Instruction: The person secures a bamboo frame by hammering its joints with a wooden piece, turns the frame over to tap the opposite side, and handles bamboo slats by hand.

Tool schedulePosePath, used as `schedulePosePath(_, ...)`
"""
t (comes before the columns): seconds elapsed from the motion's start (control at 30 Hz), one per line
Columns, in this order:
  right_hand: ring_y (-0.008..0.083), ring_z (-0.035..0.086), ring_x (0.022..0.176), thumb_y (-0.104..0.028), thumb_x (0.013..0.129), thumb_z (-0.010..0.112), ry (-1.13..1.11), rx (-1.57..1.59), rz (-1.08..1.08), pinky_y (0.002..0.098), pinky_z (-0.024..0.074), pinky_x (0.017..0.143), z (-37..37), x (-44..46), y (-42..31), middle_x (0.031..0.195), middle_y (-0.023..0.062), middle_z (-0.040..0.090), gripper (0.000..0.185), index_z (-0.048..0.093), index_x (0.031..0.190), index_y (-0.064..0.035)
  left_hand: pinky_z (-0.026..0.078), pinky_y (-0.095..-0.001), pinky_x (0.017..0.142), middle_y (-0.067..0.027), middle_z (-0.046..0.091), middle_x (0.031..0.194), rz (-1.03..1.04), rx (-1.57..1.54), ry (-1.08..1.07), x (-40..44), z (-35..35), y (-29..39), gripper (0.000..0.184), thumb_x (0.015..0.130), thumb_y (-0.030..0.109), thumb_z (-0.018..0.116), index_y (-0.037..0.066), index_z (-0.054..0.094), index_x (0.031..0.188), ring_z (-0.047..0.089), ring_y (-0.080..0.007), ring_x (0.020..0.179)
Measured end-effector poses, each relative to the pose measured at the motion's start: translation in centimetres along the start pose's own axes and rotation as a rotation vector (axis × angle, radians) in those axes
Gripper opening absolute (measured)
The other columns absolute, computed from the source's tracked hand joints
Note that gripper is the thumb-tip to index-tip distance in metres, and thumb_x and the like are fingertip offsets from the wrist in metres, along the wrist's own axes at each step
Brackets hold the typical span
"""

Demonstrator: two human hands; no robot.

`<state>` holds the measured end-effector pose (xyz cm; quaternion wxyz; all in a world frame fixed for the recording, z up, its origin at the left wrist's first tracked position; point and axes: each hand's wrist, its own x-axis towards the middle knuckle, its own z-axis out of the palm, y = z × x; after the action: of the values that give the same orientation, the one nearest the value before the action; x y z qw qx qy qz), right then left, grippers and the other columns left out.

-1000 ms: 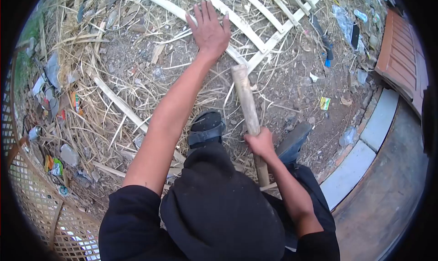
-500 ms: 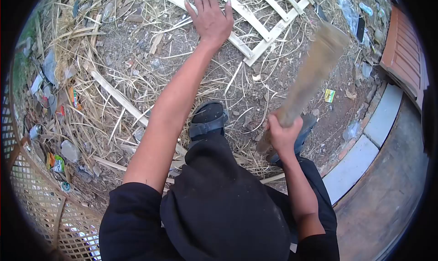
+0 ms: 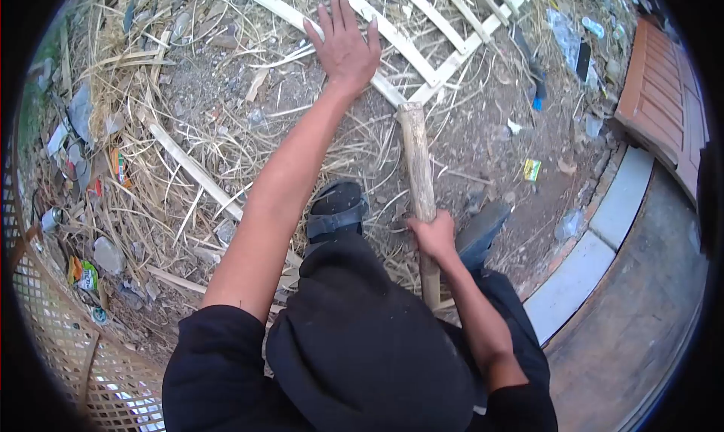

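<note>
A frame of pale wooden or bamboo slats (image 3: 450, 67) lies on the ground at the top of the head view. My left hand (image 3: 348, 53) rests flat across its two nearest slats, fingers stretched and a little apart. My right hand (image 3: 435, 236) is wrapped round the handle of a rough wooden mallet (image 3: 418, 164). The mallet's thicker end is at the frame's near corner, where two slats meet; whether it touches the wood I cannot tell. The lower handle shows below my fist.
My sandalled foot (image 3: 337, 212) stands below the frame, among straw-like shavings and a loose slat (image 3: 192, 168). Pale tiles (image 3: 571, 285) edge a raised floor at right, below a brown panel (image 3: 664, 92). A woven lattice (image 3: 56, 334) stands at lower left.
My right hand has swung the mallet left and inward, from out at the right to the frame's near corner. My left hand still lies on the slats. The view has shifted slightly.
</note>
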<state>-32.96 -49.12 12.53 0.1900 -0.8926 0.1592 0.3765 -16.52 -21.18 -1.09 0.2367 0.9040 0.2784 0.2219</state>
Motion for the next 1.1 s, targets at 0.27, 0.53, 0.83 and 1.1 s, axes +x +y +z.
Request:
schedulePosePath(0.27,0.0156,0.061,0.047,-0.010,0.078,0.071,0.053,0.314,-0.222,0.0330,0.0479,0.044,-0.9,-0.5,-2.7,0.057,0.0073,0.062,0.018,0.063,0.073,0.0055,0.003,-0.0614,0.123,-0.0198,0.038,0.160,0.002,-0.056,0.044,-0.1,0.2,-0.2,0.074,0.103,0.049,0.038,-0.004,0.032,0.155,0.023,-0.0390,0.153)
schedulePosePath(0.53,0.0197,0.065,0.054,-0.010,0.078,0.070,0.063,0.350,-0.304,0.0346,0.0517,0.053,-6.3,0.0,-5.9,0.065,0.0112,0.066,0.016,0.066,0.081,0.0055,0.003,-0.0583,0.124,-0.0203,0.041,0.158,-0.080,-0.160,0.013,0.1,-0.7,0.1,0.070,0.102,0.043,0.043,-0.005,0.035,0.153,0.028,-0.0378,0.151)
schedulePosePath(0.83,0.0221,0.070,0.065,-0.018,0.076,0.078,0.408,0.279,-0.397,0.0375,0.0542,0.063,-7.5,1.6,-7.3,0.071,0.0140,0.070,0.028,0.067,0.089,0.0045,0.012,-0.0580,0.122,-0.0078,0.062,0.135,0.687,-0.200,-0.461,-5.6,-6.7,0.8,0.050,0.083,0.033,0.066,0.012,0.063,0.128,0.048,-0.0271,0.137)
schedulePosePath(1.1,0.0152,0.060,0.045,-0.010,0.082,0.077,0.373,0.771,-0.292,0.0318,0.0462,0.042,-9.7,3.7,-6.7,0.063,0.0059,0.062,0.020,0.061,0.078,-0.0004,0.037,-0.0458,0.108,-0.0064,0.058,0.102,0.980,-0.192,-0.581,-2.6,-7.4,1.4,0.060,0.070,0.018,0.075,0.011,0.060,0.128,0.056,-0.0261,0.106)
